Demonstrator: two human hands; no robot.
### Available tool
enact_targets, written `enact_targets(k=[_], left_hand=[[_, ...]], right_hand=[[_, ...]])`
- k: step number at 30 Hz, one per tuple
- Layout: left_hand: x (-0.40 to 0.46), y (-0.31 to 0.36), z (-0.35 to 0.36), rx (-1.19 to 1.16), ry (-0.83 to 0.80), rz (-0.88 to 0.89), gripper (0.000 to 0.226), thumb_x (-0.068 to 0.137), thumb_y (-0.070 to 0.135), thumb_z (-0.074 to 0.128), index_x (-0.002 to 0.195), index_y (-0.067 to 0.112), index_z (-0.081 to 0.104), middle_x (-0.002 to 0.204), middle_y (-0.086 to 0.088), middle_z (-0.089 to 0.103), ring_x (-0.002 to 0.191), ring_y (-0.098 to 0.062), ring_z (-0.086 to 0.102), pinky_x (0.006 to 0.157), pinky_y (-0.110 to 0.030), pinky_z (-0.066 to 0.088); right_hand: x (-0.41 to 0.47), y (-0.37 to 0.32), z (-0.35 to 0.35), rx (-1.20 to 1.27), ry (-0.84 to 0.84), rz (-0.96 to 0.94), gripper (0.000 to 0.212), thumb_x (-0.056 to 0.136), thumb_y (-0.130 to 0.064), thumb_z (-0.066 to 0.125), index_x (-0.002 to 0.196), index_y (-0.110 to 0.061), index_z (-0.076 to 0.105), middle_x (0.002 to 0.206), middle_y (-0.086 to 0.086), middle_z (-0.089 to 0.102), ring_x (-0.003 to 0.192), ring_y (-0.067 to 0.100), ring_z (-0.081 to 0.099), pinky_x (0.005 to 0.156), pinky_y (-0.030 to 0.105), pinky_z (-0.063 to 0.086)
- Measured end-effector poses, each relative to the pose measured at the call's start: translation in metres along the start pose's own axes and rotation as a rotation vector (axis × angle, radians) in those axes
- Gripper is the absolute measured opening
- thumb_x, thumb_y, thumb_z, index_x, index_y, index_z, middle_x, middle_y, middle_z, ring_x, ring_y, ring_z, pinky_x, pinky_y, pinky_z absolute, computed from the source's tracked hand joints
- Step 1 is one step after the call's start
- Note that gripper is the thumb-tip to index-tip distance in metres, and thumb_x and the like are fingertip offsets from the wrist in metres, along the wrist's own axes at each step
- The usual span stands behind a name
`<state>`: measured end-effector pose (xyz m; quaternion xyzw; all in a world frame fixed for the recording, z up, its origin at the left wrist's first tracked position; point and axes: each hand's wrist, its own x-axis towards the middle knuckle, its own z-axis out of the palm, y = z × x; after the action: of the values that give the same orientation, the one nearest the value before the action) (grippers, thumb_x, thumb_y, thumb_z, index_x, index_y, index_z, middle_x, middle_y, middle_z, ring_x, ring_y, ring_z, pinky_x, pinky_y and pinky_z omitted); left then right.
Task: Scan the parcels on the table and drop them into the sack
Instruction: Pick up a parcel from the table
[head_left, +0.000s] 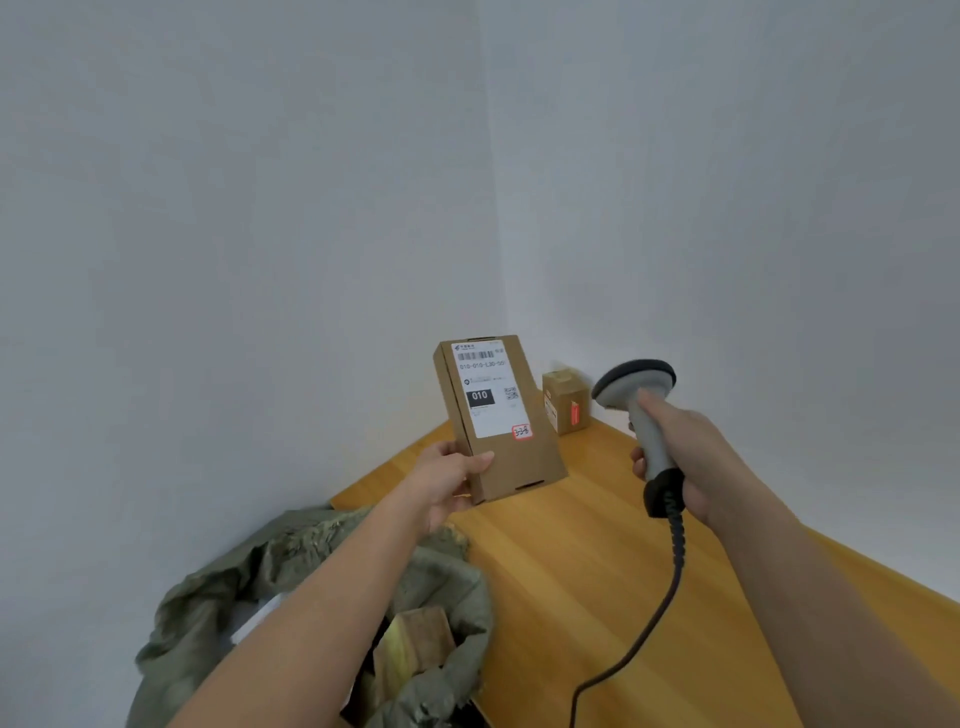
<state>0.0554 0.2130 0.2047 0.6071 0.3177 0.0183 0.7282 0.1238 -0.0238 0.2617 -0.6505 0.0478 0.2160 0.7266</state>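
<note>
Nearest the camera, two bare forearms are seen reaching forward over a wooden table (597, 571). Below the left forearm, an olive-green sack (447, 582) is slumped against the table's near-left edge with its mouth open; at least one brown parcel (415, 644) is visible inside it, along with something white that cannot be identified.

A flat cardboard parcel (514, 457) is grasped at its lower left corner by the left hand (447, 483), thumb across the front face. It is held upright and slightly tilted above the table, with its white shipping label (485, 389) and barcode turned toward the camera. A handheld scanner (641, 410) is clenched by its grip in the right hand (685, 457); its dark head is raised to the right of the parcel and near it, and its cable (654, 613) trails down across the table.

At the far corner of the table, against the wall, a small cardboard box (566, 402) is left standing.

Judging by this, the task is well under way: some parcels appear to be in the sack already, the held parcel is at the scanning step and has not yet been dropped in, and the far box is still to be scanned and bagged.
</note>
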Motion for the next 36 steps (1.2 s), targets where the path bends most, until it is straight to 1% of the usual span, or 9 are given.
enact_targets(k=[4, 9, 14, 17, 22, 25, 30, 33, 36], left_hand=[[0.003, 0.001, -0.008, -0.028, 0.082, -0.042, 0.044, 0.089, 0.0, 0.065, 0.129, 0.003, 0.048, 0.116, -0.014, 0.065, 0.101, -0.03, 0.064, 0.067, -0.04, 0.055], [0.006, 0.001, -0.016, -0.019, 0.121, -0.062, 0.038, 0.091, 0.0, 0.063, 0.128, 0.004, 0.053, 0.116, -0.013, 0.065, 0.093, -0.028, 0.063, 0.061, -0.039, 0.052], [0.008, 0.0, -0.024, 0.0, 0.156, -0.079, 0.033, 0.091, 0.0, 0.062, 0.124, 0.004, 0.056, 0.114, -0.014, 0.066, 0.092, -0.029, 0.063, 0.061, -0.04, 0.052], [0.008, -0.002, -0.028, 0.008, 0.167, -0.089, 0.033, 0.092, 0.0, 0.062, 0.124, 0.004, 0.056, 0.106, -0.012, 0.066, 0.088, -0.028, 0.063, 0.062, -0.04, 0.052], [0.008, -0.005, -0.033, 0.014, 0.178, -0.094, 0.029, 0.092, -0.001, 0.061, 0.12, 0.004, 0.056, 0.1, -0.011, 0.065, 0.088, -0.028, 0.062, 0.064, -0.041, 0.052], [0.008, -0.006, -0.034, 0.019, 0.179, -0.094, 0.027, 0.093, 0.0, 0.06, 0.119, 0.004, 0.056, 0.098, -0.011, 0.065, 0.088, -0.029, 0.063, 0.067, -0.042, 0.053], [0.008, -0.008, -0.033, 0.026, 0.179, -0.088, 0.028, 0.093, 0.0, 0.061, 0.12, 0.004, 0.055, 0.099, -0.012, 0.065, 0.095, -0.032, 0.063, 0.075, -0.046, 0.053], [0.005, -0.007, -0.031, 0.012, 0.159, -0.088, 0.03, 0.092, 0.0, 0.061, 0.121, 0.005, 0.056, 0.104, -0.013, 0.066, 0.095, -0.032, 0.063, 0.075, -0.046, 0.054], [0.0, -0.005, -0.026, -0.008, 0.098, -0.075, 0.03, 0.093, 0.001, 0.059, 0.122, 0.006, 0.057, 0.107, -0.012, 0.066, 0.094, -0.031, 0.064, 0.079, -0.047, 0.055]], right_hand=[[-0.027, -0.026, 0.006, -0.037, -0.165, -0.118, 0.035, 0.099, -0.036, 0.053, 0.11, -0.004, 0.06, 0.077, 0.01, 0.056, 0.058, 0.015, 0.053, 0.054, 0.027, 0.048], [-0.057, -0.052, 0.009, -0.108, -0.292, -0.245, 0.037, 0.1, -0.036, 0.049, 0.11, -0.002, 0.062, 0.069, 0.008, 0.058, 0.054, 0.012, 0.054, 0.051, 0.024, 0.049], [-0.073, -0.061, 0.009, -0.122, -0.327, -0.288, 0.041, 0.099, -0.037, 0.051, 0.112, 0.0, 0.062, 0.086, 0.015, 0.057, 0.058, 0.015, 0.052, 0.053, 0.027, 0.047], [-0.078, -0.062, 0.009, -0.098, -0.341, -0.307, 0.042, 0.099, -0.037, 0.051, 0.113, 0.002, 0.061, 0.087, 0.013, 0.057, 0.057, 0.015, 0.051, 0.051, 0.026, 0.046], [-0.084, -0.064, 0.006, -0.06, -0.344, -0.307, 0.046, 0.099, -0.037, 0.05, 0.114, 0.005, 0.059, 0.08, 0.014, 0.053, 0.055, 0.014, 0.049, 0.047, 0.023, 0.045], [-0.085, -0.064, 0.003, -0.027, -0.35, -0.313, 0.048, 0.099, -0.037, 0.05, 0.117, 0.007, 0.057, 0.091, 0.016, 0.054, 0.056, 0.015, 0.049, 0.047, 0.023, 0.044], [-0.086, -0.063, -0.001, 0.004, -0.361, -0.318, 0.048, 0.098, -0.037, 0.051, 0.118, 0.007, 0.057, 0.094, 0.015, 0.053, 0.056, 0.014, 0.049, 0.047, 0.023, 0.044], [-0.082, -0.059, -0.002, 0.024, -0.353, -0.293, 0.047, 0.097, -0.037, 0.053, 0.118, 0.004, 0.058, 0.095, 0.014, 0.054, 0.056, 0.014, 0.049, 0.047, 0.023, 0.044], [-0.069, -0.049, 0.0, 0.037, -0.307, -0.227, 0.039, 0.094, -0.037, 0.061, 0.11, -0.001, 0.062, 0.096, 0.014, 0.056, 0.055, 0.012, 0.049, 0.048, 0.022, 0.044]])
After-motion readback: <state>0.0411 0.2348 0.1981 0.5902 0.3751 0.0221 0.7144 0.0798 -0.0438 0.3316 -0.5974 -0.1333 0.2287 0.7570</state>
